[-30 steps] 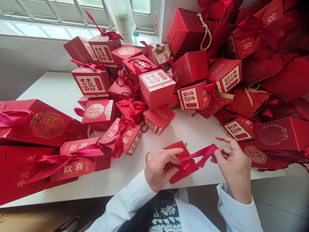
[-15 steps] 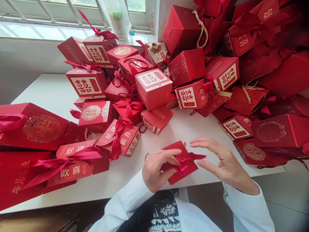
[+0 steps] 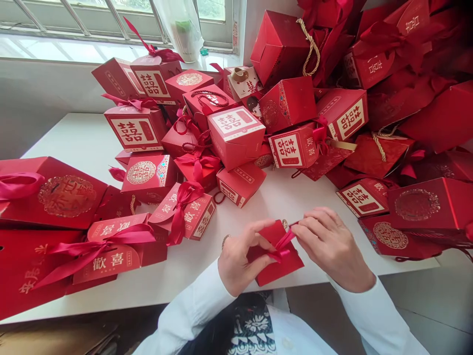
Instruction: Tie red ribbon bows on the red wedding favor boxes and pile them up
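A small red gift box (image 3: 275,273) rests near the front edge of the white table, partly covered by my hands. A pinkish-red ribbon (image 3: 284,241) lies across its top. My left hand (image 3: 244,256) pinches the ribbon close to the box, thumb and forefinger together. On the other side, my right hand (image 3: 330,246) is closed on the ribbon's free end, holding it up and to the right. Bits of gold cord show at the box's two sides, one beside each hand.
Red gift boxes (image 3: 236,140) with ribbons and cords are heaped at the back of the white table (image 3: 207,266). Larger red boxes (image 3: 70,192) stand at the left. Another tall pile (image 3: 414,98) fills the right. A plastic bag (image 3: 181,34) stands on the windowsill.
My right hand, apart from the ribbon earlier with its fingers spread, has closed on its free end and lifted it. My left hand stays on the ribbon.
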A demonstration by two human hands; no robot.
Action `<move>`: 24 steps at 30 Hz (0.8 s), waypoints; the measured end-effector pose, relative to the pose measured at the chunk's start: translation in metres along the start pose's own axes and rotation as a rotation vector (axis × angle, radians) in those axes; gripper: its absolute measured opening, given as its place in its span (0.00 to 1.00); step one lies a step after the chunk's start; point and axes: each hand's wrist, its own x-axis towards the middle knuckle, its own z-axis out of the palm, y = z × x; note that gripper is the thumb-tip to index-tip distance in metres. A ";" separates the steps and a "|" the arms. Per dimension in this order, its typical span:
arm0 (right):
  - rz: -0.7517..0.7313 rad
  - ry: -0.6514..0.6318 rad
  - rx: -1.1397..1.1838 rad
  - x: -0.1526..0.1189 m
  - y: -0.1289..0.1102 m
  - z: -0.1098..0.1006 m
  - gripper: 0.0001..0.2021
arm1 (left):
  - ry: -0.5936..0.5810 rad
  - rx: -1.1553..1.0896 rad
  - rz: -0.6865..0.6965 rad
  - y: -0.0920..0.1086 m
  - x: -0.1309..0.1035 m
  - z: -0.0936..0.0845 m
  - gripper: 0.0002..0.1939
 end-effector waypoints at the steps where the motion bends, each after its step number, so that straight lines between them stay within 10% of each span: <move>1: -0.006 0.035 -0.050 0.002 0.000 0.004 0.08 | -0.021 -0.004 0.014 0.000 0.000 0.001 0.32; 9: -0.151 0.417 -0.041 0.042 -0.004 0.013 0.05 | -0.086 -0.087 -0.152 0.012 0.008 -0.002 0.50; 19: -0.582 0.363 0.028 0.039 -0.034 -0.019 0.07 | 0.007 -0.103 -0.084 0.018 0.014 0.000 0.10; 24: -0.512 0.336 0.083 0.019 -0.045 -0.027 0.10 | 0.128 -0.105 -0.065 0.021 0.015 0.003 0.08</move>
